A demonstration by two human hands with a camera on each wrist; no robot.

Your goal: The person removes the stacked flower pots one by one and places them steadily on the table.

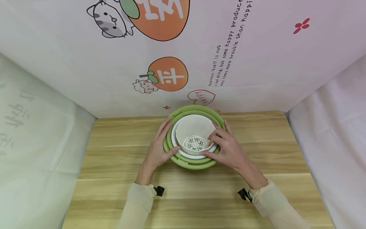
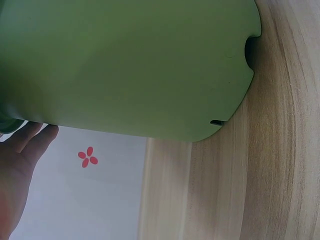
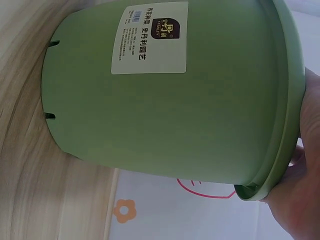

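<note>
A large green flower pot [image 1: 194,166] stands upright on the table, its mouth facing the head camera. Nested inside it are another green pot [image 1: 197,161], a white pot [image 1: 173,136] and a cream pot [image 1: 191,127] with a perforated bottom. At the left rim, my left hand [image 1: 155,152] holds the large green pot, fingers along its outside and thumb over the rim toward the white one. My right hand [image 1: 228,149] pinches the cream pot's right edge, with fingertips inside and the thumb at its front rim. One finger reaches the outer green rim.
The wooden table [image 1: 120,178] meets a printed white backdrop [image 1: 123,92] right behind the pots. White cloth [image 1: 328,127] hangs on both sides. The large pot bears a white paper label [image 3: 150,42] and has notches at its base.
</note>
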